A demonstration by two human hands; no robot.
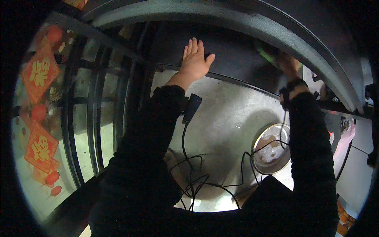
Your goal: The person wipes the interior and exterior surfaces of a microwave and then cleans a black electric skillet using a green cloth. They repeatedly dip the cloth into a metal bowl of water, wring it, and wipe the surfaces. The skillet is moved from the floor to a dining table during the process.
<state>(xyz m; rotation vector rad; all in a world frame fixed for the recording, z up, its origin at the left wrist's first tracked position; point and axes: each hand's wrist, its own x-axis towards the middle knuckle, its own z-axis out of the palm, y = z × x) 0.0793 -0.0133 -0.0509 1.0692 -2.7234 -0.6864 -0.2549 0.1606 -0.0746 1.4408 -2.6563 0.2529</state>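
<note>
My left hand (196,61) rests palm down on a black, flat surface (233,59), its fingers stretched out and thumb apart; nothing is in it. Over the right part of the same surface is my right hand (290,66), smeared by motion and dim, so its fingers cannot be made out. A blurred green thing (265,53), perhaps a cloth, shows just left of it; whether the hand grips it I cannot tell. Black sleeves cover both forearms, with a dark band at each wrist.
A round metal basin (272,152) of foamy, brownish water stands on the pale floor (225,106) by my right forearm. Tangled black cables (193,185) lead to a black device (192,108). A curved black padded bar (221,23) arches above; dark bars (94,106) and red hanging decorations (40,71) are left.
</note>
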